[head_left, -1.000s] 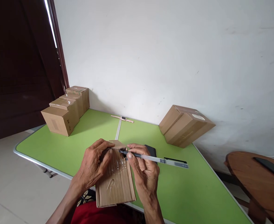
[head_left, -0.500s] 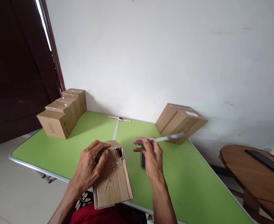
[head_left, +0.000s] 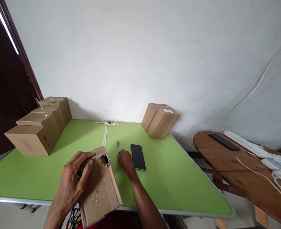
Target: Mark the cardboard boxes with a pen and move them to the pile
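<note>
Item: cardboard box (head_left: pixel 99 187), bottom centre of the frame, seen from where I stand as tilted over the near table edge; clear tape across its face, a flap at its far end, a dark hole at its upper right corner.

Left hand (head_left: pixel 72 178), lower left of centre: clasping the box by its left side, thumb on the upper face, the other fingers bent over the far edge.

Right hand (head_left: pixel 125 160), centre: fingers drawn narrow round the near part of a pen (head_left: pixel 118 146) that points up the frame. Whether the pen touches the table, I cannot tell.

Black phone (head_left: pixel 138 156): flat, just beside the right hand.

Green table (head_left: pixel 176 178): across the lower frame.

Watch (head_left: pixel 109 122) with pale pink strap: centre, by the wall.

Row of cardboard boxes (head_left: pixel 27 140): left.

Pair of cardboard boxes (head_left: pixel 163 124): right of centre.

Wooden table (head_left: pixel 224 159), lower right: bears a black slab (head_left: pixel 224 142), a white power strip (head_left: pixel 247 143) and white cables (head_left: pixel 262 176).
</note>
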Demonstrator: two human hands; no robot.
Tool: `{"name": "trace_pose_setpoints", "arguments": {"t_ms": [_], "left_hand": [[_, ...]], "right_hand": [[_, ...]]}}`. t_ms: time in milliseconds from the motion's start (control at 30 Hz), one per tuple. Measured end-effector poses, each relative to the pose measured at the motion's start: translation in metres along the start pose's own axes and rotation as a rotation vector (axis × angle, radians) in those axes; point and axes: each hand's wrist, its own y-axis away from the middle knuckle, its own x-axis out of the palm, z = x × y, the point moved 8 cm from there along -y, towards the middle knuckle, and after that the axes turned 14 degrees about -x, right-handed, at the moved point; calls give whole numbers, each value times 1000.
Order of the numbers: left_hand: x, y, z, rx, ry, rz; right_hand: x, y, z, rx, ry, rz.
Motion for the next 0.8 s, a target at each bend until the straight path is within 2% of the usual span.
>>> {"name": "trace_pose_setpoints", "arguments": {"t_ms": [133,267,400,533,633,800], "left_hand": [[-2,2,0,0,14,-29],[-2,3,3,-7,17,-27],[0,2,2,13,17,-34],[0,3,-1,23,26,-33],[0,4,0,8,26,-27],[1,4,3,2,21,-22]], "right_hand": [[-16,22,-12,24,75,-118],[-35,51,-46,170,134,-278],[-38,56,-79,268,36,-291],[-38,44,-100,288,-177,-289],[-30,42,-110,259,-416,-266],[-9,75,-101,116,-940,-252]]}}
